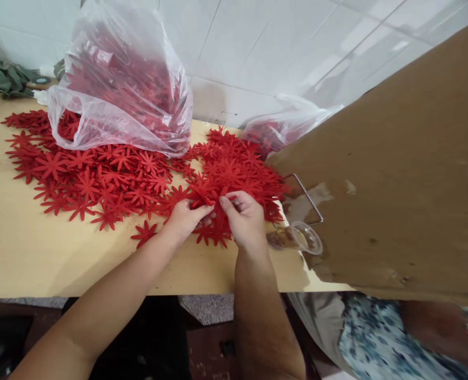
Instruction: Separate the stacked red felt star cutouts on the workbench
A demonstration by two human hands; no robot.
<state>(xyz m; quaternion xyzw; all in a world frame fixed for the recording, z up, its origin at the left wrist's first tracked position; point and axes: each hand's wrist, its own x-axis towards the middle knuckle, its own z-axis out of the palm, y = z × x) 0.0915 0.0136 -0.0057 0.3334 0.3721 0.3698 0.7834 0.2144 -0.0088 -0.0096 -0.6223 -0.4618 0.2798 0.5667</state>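
Note:
My left hand (187, 217) is closed in a pinch on a red flower-shaped cutout (202, 197) with narrow petals. Thumb to forefinger, my right hand (246, 217) grips red petals close beside it; whether both hands hold the same cutout is hard to tell. Under and behind them spreads a pile of red flower cutouts (237, 166). Another heap of the cutouts (118, 182) covers the table to the left, and a single cutout (144, 233) lies apart near my left forearm.
A clear plastic bag (126, 100) full of red cutouts stands on the left heap; a smaller bag (285, 124) sits behind the right pile. At right are a tipped plastic cup (297, 238), a bent metal wire (311, 199) and a large cardboard sheet (395, 169). Another person's patterned clothing (380, 338) shows below.

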